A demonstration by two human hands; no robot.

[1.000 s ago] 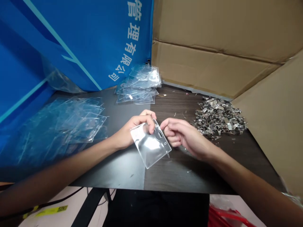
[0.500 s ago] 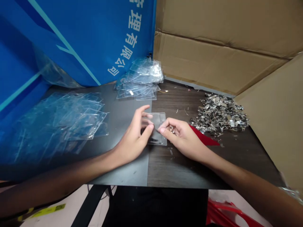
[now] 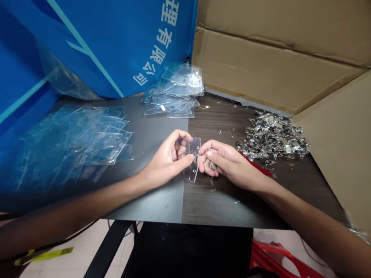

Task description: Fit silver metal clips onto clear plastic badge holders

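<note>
Head camera looks down on a dark counter (image 3: 214,204), with the person's forearms reaching in from both lower corners. The left hand (image 3: 168,158) is curled and grips a clear plastic badge holder (image 3: 193,164), its thumb pressed across the holder near the punched slot. The holder sits at the middle of the counter between the two hands, tilted and turned steeply, with its lower end pointing toward the person. The right hand (image 3: 228,164) is also curled, its fingertips just beside the holder's right edge, and it pinches a few small metal clips (image 3: 212,166) that show beneath the fingers. Whether the right hand touches the holder is hard to tell.

Farther along the counter, a stack of clear badge holders (image 3: 174,92) leans against the foot of a blue banner with white Chinese characters (image 3: 101,46). A wider spread of clear holders (image 3: 87,135) lies to the left, over a black sheet. To the right, a heap of silvery metal clips (image 3: 272,137) sits on wood-grain surface, near a red strip (image 3: 257,168) partly under the right hand. Brown cardboard (image 3: 275,65) walls off the back and right side. Below the counter edge, a red plastic object (image 3: 275,258) shows on the floor.
</note>
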